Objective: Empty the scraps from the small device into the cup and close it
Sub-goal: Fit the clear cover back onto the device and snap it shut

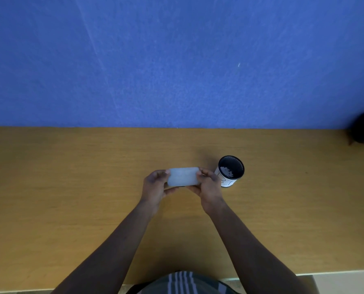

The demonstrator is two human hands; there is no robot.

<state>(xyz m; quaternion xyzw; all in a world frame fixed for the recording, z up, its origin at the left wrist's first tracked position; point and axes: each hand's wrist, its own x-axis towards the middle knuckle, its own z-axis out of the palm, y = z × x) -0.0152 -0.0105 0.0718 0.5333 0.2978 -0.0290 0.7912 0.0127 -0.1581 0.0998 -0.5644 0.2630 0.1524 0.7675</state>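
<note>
Holding blurred device [183,176], hands [154,187] [208,188] covering ends

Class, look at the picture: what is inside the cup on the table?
Inside the cup, a small heap of white scraps lies against its dark interior. The cup's near wall hides part of the bottom.

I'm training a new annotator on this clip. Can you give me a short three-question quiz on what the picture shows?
1. True or false: the cup stands upright on the table.
2. Which holds the device? A) left hand only B) right hand only C) both hands
3. Fill in: white scraps lie inside the ____.

Key: 1 true; 2 C; 3 cup.
</note>
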